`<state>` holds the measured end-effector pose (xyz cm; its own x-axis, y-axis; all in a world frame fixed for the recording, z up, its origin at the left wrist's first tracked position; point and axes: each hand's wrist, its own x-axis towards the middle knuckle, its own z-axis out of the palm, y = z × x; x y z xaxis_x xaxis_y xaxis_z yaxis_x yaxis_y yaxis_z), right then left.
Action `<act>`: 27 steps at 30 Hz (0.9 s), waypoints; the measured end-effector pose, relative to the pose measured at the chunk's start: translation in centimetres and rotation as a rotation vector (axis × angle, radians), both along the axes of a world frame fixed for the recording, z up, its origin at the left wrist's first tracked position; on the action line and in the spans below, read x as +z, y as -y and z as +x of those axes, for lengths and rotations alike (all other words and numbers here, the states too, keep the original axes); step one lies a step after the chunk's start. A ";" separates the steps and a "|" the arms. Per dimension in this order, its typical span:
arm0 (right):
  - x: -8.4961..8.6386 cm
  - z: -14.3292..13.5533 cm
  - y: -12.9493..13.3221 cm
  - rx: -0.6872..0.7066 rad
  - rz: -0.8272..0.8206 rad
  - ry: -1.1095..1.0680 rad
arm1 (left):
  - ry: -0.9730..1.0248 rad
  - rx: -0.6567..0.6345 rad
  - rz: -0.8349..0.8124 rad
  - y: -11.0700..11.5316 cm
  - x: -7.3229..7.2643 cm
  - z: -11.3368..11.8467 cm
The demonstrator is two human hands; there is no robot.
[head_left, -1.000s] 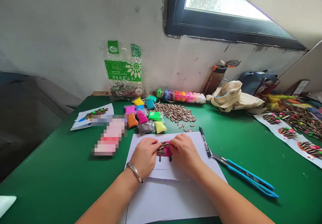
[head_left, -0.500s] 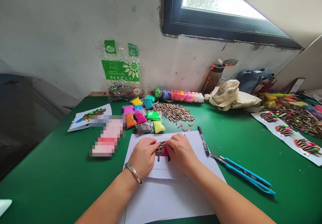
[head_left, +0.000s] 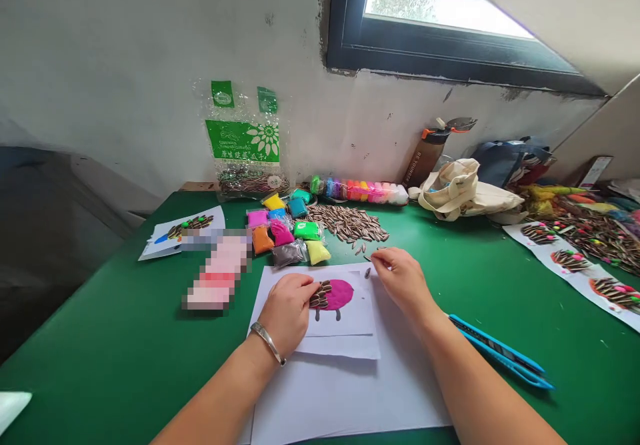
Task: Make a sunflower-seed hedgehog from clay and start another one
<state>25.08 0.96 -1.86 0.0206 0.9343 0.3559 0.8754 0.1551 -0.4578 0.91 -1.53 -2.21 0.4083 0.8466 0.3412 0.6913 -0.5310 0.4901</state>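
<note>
A magenta clay shape (head_left: 341, 293) with grey legs lies on white paper (head_left: 345, 326); brown striped seeds (head_left: 321, 293) cover its left part. My left hand (head_left: 287, 308) rests on the paper's left side, fingers together at the seeded edge; whether it pinches anything is hidden. At the paper's upper right, my right hand (head_left: 400, 278) has thumb and fingers pressed together near a few loose seeds; what they hold, if anything, is too small to tell. One seed (head_left: 367, 273) lies on the paper's top edge.
Behind the paper are clay packets (head_left: 283, 233), a seed pile (head_left: 350, 223) and a seed bag (head_left: 245, 145). A blue cutter (head_left: 500, 351) lies under and beyond my right forearm. Seeded pictures (head_left: 570, 260) lie right, another (head_left: 183, 235) left. A bottle (head_left: 425, 155) and cloth bag (head_left: 463, 191) stand behind.
My right hand has moved away from the clay shape to the upper right, uncovering its magenta part. It now hides the pen. My left hand has stayed at the seeded edge.
</note>
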 end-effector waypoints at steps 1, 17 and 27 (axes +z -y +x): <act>-0.1 0.7 -0.2 -0.037 -0.022 0.010 | 0.007 0.001 0.005 0.0 0.0 0.0; -0.9 -1.3 -0.7 -0.016 0.014 0.536 | 0.109 -0.002 -0.010 -0.4 0.2 -0.4; -1.1 -1.0 -0.5 -0.021 0.006 0.478 | 0.073 0.015 0.001 -0.4 0.2 -0.6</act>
